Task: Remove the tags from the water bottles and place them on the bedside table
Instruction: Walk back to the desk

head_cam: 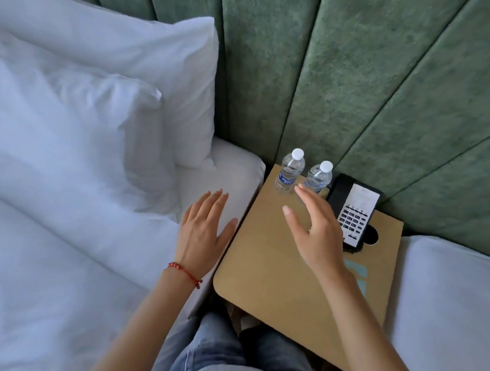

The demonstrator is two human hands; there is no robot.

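Two clear water bottles with white caps stand upright at the far left corner of the tan bedside table (262, 271). The left bottle (290, 170) shows a blue label; the right bottle (319, 176) is partly hidden behind my fingers. My right hand (315, 231) hovers over the table with fingers spread and straight, fingertips just in front of the right bottle, holding nothing. My left hand (204, 228), with a red bracelet at the wrist, is flat and open above the bed's edge, left of the table. No tags are visible on the bottles.
A black telephone (354, 211) with a white keypad lies on the table right of the bottles. White pillows (100, 107) and bedding fill the left. A green padded headboard (357, 77) rises behind. A light blue item (357, 272) lies partly under my right forearm.
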